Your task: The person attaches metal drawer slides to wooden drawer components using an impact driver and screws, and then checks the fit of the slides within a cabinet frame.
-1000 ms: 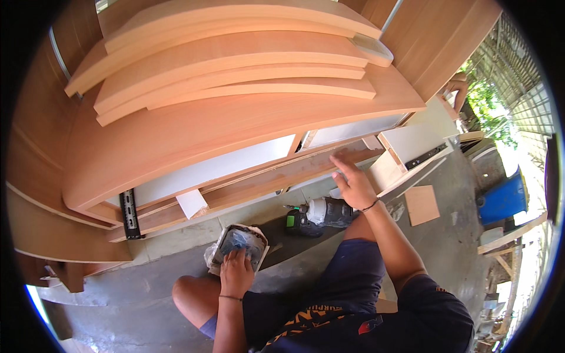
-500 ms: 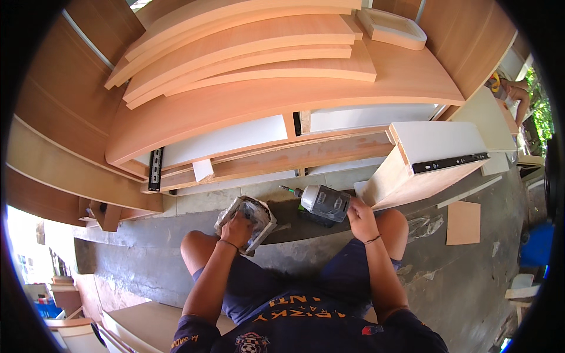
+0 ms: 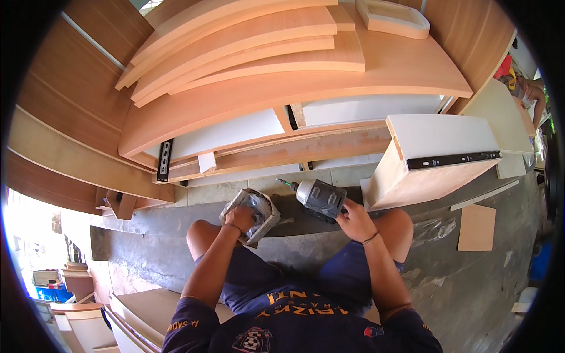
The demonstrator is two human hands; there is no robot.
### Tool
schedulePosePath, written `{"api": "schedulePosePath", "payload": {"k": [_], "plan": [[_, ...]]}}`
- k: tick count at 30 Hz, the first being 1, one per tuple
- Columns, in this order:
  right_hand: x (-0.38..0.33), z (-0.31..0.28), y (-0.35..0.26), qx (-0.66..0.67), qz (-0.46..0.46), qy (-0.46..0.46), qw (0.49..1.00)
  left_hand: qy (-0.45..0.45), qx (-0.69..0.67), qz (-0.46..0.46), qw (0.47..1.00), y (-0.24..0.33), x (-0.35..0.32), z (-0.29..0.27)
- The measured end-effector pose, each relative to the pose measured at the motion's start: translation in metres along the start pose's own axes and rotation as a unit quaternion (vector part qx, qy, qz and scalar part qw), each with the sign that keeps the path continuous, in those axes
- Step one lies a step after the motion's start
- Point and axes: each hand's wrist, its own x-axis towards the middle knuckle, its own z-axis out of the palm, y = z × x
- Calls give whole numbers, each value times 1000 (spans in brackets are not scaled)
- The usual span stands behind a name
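Observation:
My right hand (image 3: 356, 221) is closed around the rear of a cordless drill (image 3: 321, 198), grey and black, with its bit pointing left and away from me. Between my knees sits a worn, open cardboard box (image 3: 271, 222) with clear plastic (image 3: 256, 203) inside. My left hand (image 3: 240, 218) reaches into that box; its fingertips are hidden by the plastic and the box wall. To the right of the drill stands a drawer-like wooden box (image 3: 441, 135) with a white face and a black slide rail (image 3: 453, 160) along its side.
Ahead is a long wooden cabinet (image 3: 406, 79) carrying stacked curved boards (image 3: 247, 38). Another black rail (image 3: 165, 160) hangs at its left opening. On the floor at right lie crumpled plastic (image 3: 434, 230), a thin strip (image 3: 485, 195) and a flat panel (image 3: 477, 228). A person (image 3: 531, 94) is at the far right.
The drill is raised slightly and shifted a little to the left, my right hand with it. My left hand stays in the cardboard box. The whole view has shifted slightly.

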Motion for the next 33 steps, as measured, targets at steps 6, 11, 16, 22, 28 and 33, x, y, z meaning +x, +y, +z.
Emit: {"api": "schedulePosePath", "payload": {"k": [6, 11, 16, 22, 28, 33], "plan": [[-1, 4, 5, 8, -16, 3, 1000, -34, 19, -20, 999, -3, 2, 2], [-1, 1, 2, -3, 0, -6, 1000, 57, -9, -87, 994, 11, -9, -7], [0, -1, 0, -1, 3, -12, 1000, 98, -52, -81, 990, 15, -18, -6], [-5, 3, -4, -44, 20, -16, 999, 165, -86, -64, 980, 4, -15, 3], [0, -2, -11, -23, 84, -53, 995, 174, -147, -73, 971, -4, -17, 7], [1, 0, -12, -82, 54, -61, 993, 270, -266, -51, 924, 4, -29, 5]]}}
